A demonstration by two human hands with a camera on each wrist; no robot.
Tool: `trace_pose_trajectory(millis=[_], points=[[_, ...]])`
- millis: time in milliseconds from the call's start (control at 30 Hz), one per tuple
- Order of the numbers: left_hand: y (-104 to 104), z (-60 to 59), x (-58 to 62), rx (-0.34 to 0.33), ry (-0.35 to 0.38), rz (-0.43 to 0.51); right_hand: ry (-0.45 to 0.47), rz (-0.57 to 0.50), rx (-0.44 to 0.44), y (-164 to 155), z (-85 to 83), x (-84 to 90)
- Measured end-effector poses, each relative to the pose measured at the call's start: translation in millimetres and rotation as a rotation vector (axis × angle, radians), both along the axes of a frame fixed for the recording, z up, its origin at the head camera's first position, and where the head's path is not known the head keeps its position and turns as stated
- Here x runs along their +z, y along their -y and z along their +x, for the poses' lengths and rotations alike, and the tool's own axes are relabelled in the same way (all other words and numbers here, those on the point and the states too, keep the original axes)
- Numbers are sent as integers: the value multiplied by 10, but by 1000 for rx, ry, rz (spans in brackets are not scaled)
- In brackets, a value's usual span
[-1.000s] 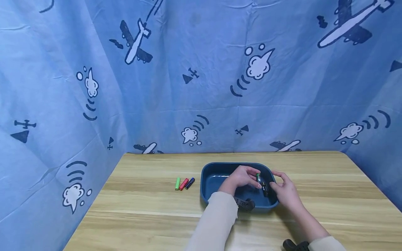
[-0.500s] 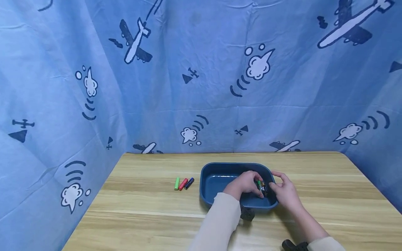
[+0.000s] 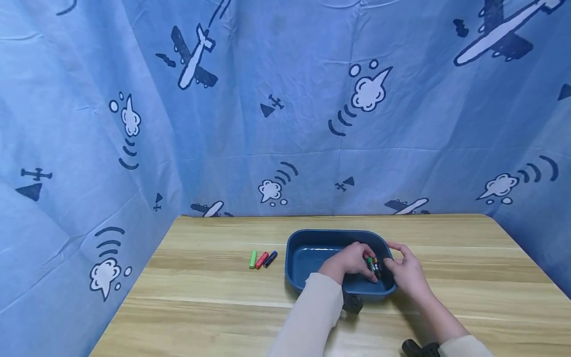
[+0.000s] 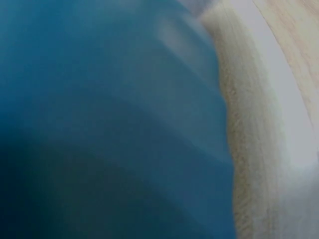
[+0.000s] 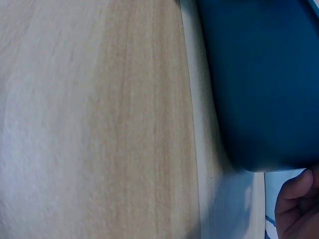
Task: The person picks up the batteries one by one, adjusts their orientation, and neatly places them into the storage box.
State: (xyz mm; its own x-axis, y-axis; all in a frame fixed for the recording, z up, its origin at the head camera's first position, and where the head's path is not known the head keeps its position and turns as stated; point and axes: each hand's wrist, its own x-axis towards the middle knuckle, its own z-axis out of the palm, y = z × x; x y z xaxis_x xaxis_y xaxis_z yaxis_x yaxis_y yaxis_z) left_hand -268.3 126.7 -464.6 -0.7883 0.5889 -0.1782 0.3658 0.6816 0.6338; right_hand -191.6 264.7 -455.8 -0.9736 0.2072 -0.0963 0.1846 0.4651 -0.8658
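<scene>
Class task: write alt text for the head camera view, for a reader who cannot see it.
Both hands, left hand and right hand, hold small batteries over a dark blue tray on a wooden table. Three more batteries lie left of the tray.

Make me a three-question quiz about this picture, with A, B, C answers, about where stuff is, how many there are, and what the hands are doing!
1. Where do the loose batteries lie?
A. On the wooden table, left of the blue tray
B. Inside the tray
C. On the cloth wall

2. How many loose batteries lie in that row?
A. One
B. Three
C. Six

3. What is the left hand doing?
A. Lying flat on the table
B. Pointing at the wall
C. Holding small batteries over the tray, with the right hand close beside

Answers:
1. A: the head view shows them on bare wood beside the tray's left wall.
2. B: one green, one red and one dark blue lie side by side.
3. C: its fingers curl round a green and a dark battery above the tray's right end.
</scene>
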Motion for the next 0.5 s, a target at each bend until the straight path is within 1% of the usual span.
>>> trace_pose_trajectory(millis=[267,500], points=[[-15,1,-3,-9,-8,3,-3,-2,-8,2,7,13],[-18,0,-23,-9,4,-2,0,-8,-12,11,3,-7]])
